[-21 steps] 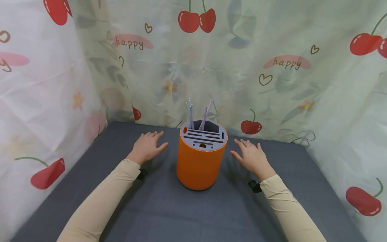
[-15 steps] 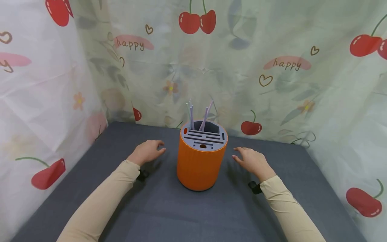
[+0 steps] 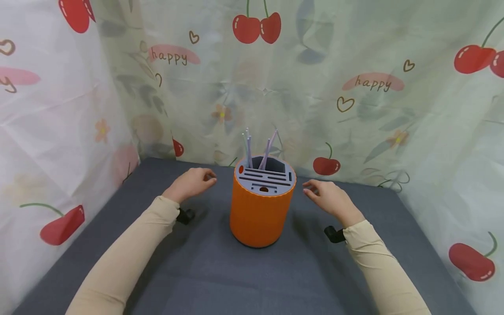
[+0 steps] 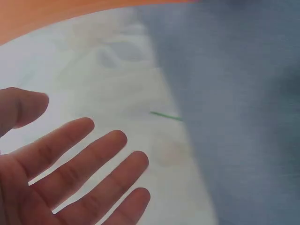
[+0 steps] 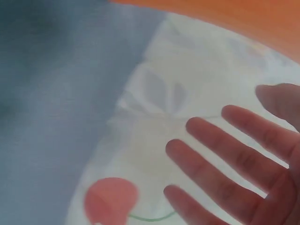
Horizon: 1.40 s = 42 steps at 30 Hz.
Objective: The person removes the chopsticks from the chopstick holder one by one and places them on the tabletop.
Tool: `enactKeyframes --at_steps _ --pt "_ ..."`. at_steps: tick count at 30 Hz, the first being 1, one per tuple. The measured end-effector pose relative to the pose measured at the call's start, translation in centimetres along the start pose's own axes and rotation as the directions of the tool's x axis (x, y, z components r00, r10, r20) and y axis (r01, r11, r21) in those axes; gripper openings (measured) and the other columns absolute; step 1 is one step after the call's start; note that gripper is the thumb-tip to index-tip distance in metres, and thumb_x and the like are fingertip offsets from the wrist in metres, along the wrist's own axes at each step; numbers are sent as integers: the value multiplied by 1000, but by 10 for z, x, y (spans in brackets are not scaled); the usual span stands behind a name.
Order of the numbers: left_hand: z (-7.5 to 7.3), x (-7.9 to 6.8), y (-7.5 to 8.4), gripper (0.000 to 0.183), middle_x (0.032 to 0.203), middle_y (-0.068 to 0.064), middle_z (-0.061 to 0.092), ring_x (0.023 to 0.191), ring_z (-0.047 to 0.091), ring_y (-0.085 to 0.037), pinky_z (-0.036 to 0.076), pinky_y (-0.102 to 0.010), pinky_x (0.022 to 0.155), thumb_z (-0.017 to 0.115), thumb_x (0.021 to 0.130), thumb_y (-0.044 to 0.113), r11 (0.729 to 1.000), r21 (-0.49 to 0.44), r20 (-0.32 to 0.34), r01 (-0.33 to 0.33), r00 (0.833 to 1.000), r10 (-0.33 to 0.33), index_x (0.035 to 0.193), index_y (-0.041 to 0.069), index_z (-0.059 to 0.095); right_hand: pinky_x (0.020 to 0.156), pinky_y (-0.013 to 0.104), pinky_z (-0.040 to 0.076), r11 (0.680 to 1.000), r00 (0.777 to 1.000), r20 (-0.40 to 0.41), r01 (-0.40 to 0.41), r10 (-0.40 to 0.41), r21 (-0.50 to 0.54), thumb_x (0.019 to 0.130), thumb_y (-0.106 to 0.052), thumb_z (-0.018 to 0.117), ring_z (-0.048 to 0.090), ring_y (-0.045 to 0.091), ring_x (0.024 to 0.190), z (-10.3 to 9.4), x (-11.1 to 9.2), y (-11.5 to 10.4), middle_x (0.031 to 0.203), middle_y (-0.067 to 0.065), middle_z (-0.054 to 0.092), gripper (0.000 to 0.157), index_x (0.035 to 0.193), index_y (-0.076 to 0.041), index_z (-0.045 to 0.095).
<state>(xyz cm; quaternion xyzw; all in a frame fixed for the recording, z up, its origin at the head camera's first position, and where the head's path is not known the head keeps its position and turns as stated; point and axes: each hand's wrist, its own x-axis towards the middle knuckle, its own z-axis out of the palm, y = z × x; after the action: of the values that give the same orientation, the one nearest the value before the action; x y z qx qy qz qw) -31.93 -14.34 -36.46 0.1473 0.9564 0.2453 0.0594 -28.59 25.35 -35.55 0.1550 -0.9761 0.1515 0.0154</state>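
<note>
An orange cylindrical desk organizer (image 3: 257, 216) with a slotted grey top (image 3: 264, 179) stands upright mid-table in the head view. Several thin pale sticks (image 3: 266, 153) poke up from its rear compartment; their exact kind is unclear. My left hand (image 3: 190, 183) hovers to its left, apart from it, holding nothing. To the organizer's right is my right hand (image 3: 330, 197), also off it and bare. The wrist views show the spread, slightly bent fingers of the left hand (image 4: 79, 173) and of the right hand (image 5: 243, 164).
Dark grey cloth covers the table (image 3: 220, 280). A curtain (image 3: 244, 78) printed with cherries and "happy" hangs behind and on both sides. Each wrist carries a small black camera, such as the left one (image 3: 186, 216) and the right one (image 3: 334, 234).
Both hands went from spread fingers to more bent ones, dipping slightly and then rising again. They stay on either side of the organizer, which has not moved.
</note>
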Motion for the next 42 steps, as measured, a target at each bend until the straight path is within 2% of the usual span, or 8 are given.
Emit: enactKeyframes --at_steps 4,7,10,14,18,26,34,42 --pt "-30 0 21 39 122 -10 63 105 62 -27 52 -46 91 48 101 38 988 -136 -56 -79 996 72 130 13 58 85 47 55 982 997 -83 20 -4 187 99 -42 53 66 26 100 -23 4 -9 113 7 69 38 126 -17 62" --pt "-49 -1 41 38 118 -9 64 103 62 -25 52 -44 91 49 101 39 943 -299 -117 -146 986 116 128 14 60 89 45 55 928 990 -143 46 8 369 97 -44 54 66 25 102 -38 8 -18 114 8 68 40 127 -18 61" --pt "-59 -2 61 35 112 -9 65 97 64 -21 54 -40 92 54 100 36 844 -495 -180 -207 975 133 123 12 63 98 44 52 816 989 -150 78 11 573 96 -42 57 62 25 111 -46 12 -28 121 10 64 44 131 -14 58" --pt "-59 -2 82 31 106 -8 66 93 66 -16 56 -39 91 60 98 25 674 -683 -239 -280 958 156 121 4 62 109 47 41 622 997 -79 59 4 781 96 -36 60 51 27 127 -42 16 -39 133 10 54 45 133 -11 53" --pt "-50 -1 91 32 107 -5 66 92 67 -14 57 -36 88 64 95 19 587 -754 -252 -295 955 156 120 -1 61 111 46 39 503 1000 -6 10 -9 864 98 -28 59 46 24 129 -30 18 -47 138 9 49 41 134 -10 51" --pt "-38 3 97 27 100 -3 65 89 67 -14 56 -39 90 67 91 11 532 -801 -254 -273 961 111 114 -1 61 87 26 54 369 998 37 -19 -43 929 98 -16 58 57 15 104 -12 20 -54 129 6 50 32 129 -11 54" --pt "-34 3 95 24 99 -1 63 92 65 -15 57 -37 89 67 91 7 520 -812 -241 -265 964 116 113 -1 60 85 27 55 346 999 36 -32 -5 938 93 -10 64 56 14 105 -7 21 -60 135 7 48 29 121 -18 58" --pt "-33 6 92 17 94 1 64 87 65 -14 58 -34 87 68 90 7 535 -804 -234 -259 965 115 106 3 62 83 27 56 312 1000 23 -25 11 950 93 -8 64 58 15 101 -3 22 -62 129 6 51 29 120 -19 58"
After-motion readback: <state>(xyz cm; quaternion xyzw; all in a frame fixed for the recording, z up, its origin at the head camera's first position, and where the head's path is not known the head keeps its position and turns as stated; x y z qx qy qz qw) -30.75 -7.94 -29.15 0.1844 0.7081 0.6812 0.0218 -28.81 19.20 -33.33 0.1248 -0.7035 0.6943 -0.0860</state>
